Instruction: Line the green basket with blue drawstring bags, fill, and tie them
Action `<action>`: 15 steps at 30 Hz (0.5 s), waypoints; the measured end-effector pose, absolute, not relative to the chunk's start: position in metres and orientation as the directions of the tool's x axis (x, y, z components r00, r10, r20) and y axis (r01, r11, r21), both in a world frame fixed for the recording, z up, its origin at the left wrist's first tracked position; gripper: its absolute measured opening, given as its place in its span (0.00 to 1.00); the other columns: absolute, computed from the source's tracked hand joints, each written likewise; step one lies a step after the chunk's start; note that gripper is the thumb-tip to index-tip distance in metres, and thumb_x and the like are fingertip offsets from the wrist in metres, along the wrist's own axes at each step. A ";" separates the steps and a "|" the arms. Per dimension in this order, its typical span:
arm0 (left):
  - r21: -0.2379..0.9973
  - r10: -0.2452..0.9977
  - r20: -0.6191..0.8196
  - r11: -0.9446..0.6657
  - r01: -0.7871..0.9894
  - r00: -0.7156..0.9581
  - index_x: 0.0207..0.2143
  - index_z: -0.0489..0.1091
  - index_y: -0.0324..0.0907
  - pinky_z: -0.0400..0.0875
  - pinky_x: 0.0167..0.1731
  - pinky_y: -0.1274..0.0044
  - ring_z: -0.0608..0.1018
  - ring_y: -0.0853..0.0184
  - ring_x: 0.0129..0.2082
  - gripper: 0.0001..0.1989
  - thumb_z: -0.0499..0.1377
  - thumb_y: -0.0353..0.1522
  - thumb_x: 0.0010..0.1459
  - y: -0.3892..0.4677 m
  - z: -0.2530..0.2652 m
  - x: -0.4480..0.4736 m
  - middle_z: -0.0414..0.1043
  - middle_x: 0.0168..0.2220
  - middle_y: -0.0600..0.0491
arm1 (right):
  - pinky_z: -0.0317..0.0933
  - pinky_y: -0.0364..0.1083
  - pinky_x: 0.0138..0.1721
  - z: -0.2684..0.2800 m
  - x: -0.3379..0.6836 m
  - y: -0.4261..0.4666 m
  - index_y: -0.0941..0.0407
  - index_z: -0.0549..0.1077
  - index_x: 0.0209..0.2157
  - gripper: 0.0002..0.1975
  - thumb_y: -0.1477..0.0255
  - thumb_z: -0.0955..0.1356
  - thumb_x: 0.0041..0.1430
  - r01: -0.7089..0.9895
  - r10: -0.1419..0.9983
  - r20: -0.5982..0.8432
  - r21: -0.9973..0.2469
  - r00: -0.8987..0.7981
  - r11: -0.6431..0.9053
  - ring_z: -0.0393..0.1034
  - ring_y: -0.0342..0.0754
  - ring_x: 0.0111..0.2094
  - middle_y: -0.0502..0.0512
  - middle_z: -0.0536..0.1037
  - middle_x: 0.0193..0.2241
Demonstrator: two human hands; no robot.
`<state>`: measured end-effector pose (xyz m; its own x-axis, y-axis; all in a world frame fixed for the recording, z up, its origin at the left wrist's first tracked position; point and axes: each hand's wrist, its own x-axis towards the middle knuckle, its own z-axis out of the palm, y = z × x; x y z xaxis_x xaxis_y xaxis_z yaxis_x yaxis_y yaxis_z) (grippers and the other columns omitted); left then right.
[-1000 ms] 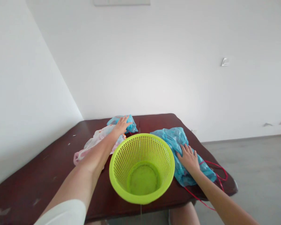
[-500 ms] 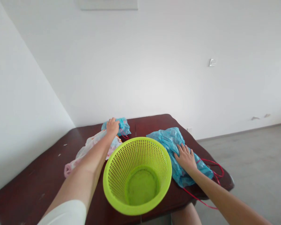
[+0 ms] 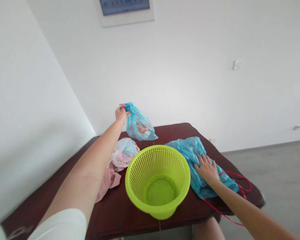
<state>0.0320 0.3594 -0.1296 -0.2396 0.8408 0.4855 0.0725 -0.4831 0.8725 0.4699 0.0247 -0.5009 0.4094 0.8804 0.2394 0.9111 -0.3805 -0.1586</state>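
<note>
My left hand (image 3: pixel 121 115) is closed on the gathered top of a small blue drawstring plastic bag (image 3: pixel 141 126), raised over the far part of the table; something orange-brown shows through its side. My right hand (image 3: pixel 208 169) lies flat, fingers spread, on a larger blue plastic bag (image 3: pixel 190 151) at the right. Red cords (image 3: pixel 245 180) trail from that larger bag past the table edge. Between my arms stands a green plastic basket (image 3: pixel 133 190) with nothing in it.
On the left, a whitish plastic bag (image 3: pixel 125 151) lies beside a pink cloth (image 3: pixel 111 180), partly behind my left forearm. The dark red-brown table (image 3: pixel 125 221) meets white walls at the back and left. A framed panel (image 3: pixel 127 21) and a switch (image 3: pixel 238 65) are on the back wall.
My left hand has lifted the small blue bag off the table, and it now hangs from the fingers. My right hand stays on the larger bag. The camera view has shifted slightly.
</note>
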 end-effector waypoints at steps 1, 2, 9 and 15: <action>0.862 0.834 0.499 -0.506 0.033 -0.237 0.45 0.69 0.46 0.87 0.46 0.66 0.88 0.61 0.40 0.10 0.62 0.42 0.78 0.355 -0.119 0.030 0.83 0.44 0.46 | 0.40 0.74 0.85 -0.502 0.470 0.025 0.58 0.66 0.83 0.40 0.52 0.59 0.81 0.911 0.880 0.241 -0.158 0.410 -0.381 0.51 0.72 0.87 0.69 0.60 0.86; 0.849 0.825 0.514 -0.529 0.000 -0.234 0.45 0.70 0.46 0.87 0.47 0.66 0.88 0.62 0.41 0.12 0.64 0.43 0.77 0.351 -0.108 0.027 0.83 0.43 0.47 | 0.40 0.74 0.85 -0.502 0.470 0.025 0.58 0.66 0.83 0.40 0.52 0.59 0.81 0.911 0.879 0.242 -0.156 0.410 -0.381 0.50 0.72 0.87 0.69 0.60 0.86; 0.738 0.730 0.654 -0.673 -0.044 -0.196 0.42 0.77 0.43 0.82 0.43 0.75 0.85 0.65 0.39 0.15 0.69 0.44 0.74 0.304 -0.055 -0.004 0.83 0.41 0.49 | 0.43 0.75 0.84 -0.505 0.474 0.027 0.59 0.67 0.83 0.41 0.52 0.58 0.80 0.916 0.878 0.263 -0.138 0.401 -0.377 0.53 0.73 0.86 0.70 0.62 0.85; 0.607 0.588 0.787 -0.791 0.069 -0.186 0.34 0.78 0.42 0.72 0.36 0.77 0.78 0.64 0.35 0.16 0.71 0.40 0.74 0.248 -0.047 -0.047 0.76 0.32 0.54 | 0.48 0.74 0.83 -0.518 0.480 0.033 0.67 0.56 0.86 0.50 0.49 0.54 0.77 0.908 0.846 0.337 -0.226 0.413 -0.353 0.60 0.74 0.84 0.79 0.60 0.85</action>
